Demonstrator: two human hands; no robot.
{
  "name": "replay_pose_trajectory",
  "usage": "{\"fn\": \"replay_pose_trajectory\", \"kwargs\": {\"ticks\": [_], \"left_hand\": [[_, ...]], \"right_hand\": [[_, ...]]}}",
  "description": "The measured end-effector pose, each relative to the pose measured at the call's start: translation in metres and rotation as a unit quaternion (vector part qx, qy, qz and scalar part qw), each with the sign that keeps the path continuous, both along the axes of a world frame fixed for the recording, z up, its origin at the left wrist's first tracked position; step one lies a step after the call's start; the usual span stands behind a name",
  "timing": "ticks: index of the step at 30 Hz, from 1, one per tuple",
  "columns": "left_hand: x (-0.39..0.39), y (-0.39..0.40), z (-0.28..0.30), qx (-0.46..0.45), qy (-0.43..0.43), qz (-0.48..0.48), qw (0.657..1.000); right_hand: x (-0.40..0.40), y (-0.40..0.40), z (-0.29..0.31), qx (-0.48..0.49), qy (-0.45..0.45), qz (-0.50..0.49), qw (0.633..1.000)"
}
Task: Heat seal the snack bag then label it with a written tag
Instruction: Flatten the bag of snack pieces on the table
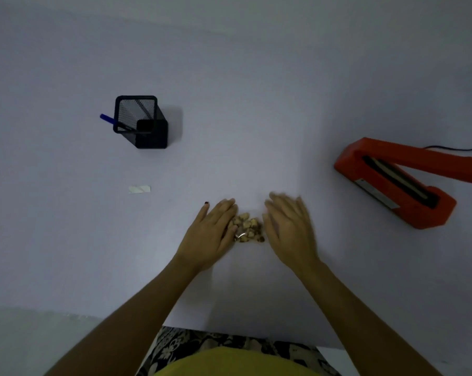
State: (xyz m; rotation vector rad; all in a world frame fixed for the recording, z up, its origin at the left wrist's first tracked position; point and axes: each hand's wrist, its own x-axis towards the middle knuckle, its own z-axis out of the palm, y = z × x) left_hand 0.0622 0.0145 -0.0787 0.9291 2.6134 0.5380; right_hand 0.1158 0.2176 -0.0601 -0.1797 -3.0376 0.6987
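The snack bag (246, 230) lies on the worktop (229, 104) between both hands. The left hand (211, 232) touches it with straight fingers; the right hand (289, 229), blurred, is spread just beside it. Unsealed, it could spill nuts if tipped towards the orange heat sealer (392, 183), well right of the bag.

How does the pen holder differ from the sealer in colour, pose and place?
The pen holder is black mesh; the sealer is solid orange-red. The holder stands upright on the person's left with a blue pen in it; the sealer lies long and low on the right, its arm raised, with a cord. Both rest on the table, untouched.
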Motion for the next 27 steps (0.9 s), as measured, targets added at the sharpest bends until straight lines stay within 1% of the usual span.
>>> {"fn": "replay_pose_trajectory", "kwargs": {"ticks": [4,8,11,14,15,18,21,24,27], "left_hand": [[0.001,-0.002,-0.005,0.0,0.01,0.0,1.0],[-0.001,-0.005,-0.007,0.009,0.017,-0.016,1.0],[0.0,-0.008,-0.014,0.023,0.018,-0.038,0.999],[0.002,-0.009,-0.021,0.029,0.043,-0.055,0.997],[0.001,-0.009,-0.022,0.031,0.049,-0.056,0.997],[0.001,-0.01,-0.024,0.045,0.061,-0.054,0.996],[0.002,-0.01,-0.028,0.036,0.074,-0.056,0.995],[0.002,-0.008,-0.029,0.028,0.092,-0.055,0.994],[0.004,-0.006,-0.031,0.048,0.105,-0.045,0.992]], "right_hand": [[-0.012,-0.021,-0.003,-0.022,-0.072,0.126,0.989],[0.0,0.012,-0.019,0.008,-0.105,0.163,0.981],[0.012,0.033,-0.022,0.041,-0.093,0.185,0.978],[0.007,0.023,-0.017,0.025,-0.047,0.167,0.985],[0.003,0.017,-0.015,0.022,-0.041,0.176,0.983],[-0.015,0.014,-0.015,0.057,-0.081,0.264,0.96],[-0.035,0.044,-0.022,0.126,-0.124,0.339,0.924],[-0.054,0.077,-0.023,0.167,-0.133,0.36,0.908],[-0.063,0.084,-0.02,0.173,-0.133,0.338,0.916]]}}
